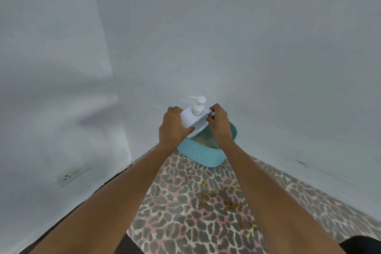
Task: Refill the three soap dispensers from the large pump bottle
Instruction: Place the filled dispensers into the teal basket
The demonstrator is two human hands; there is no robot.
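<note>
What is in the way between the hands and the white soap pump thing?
Nothing. The left hand and right hand already hold the white soap dispenser by its two sides, above the teal basket.

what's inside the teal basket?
The teal basket shows a bare patch of floor near its front wall. The white soap dispenser and both hands, left and right, cover the rest.

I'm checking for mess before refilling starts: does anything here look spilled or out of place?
Yes: brownish stains mark the leopard-print cloth below the teal basket. Both hands, left and right, hold the white dispenser tilted above it.
</note>
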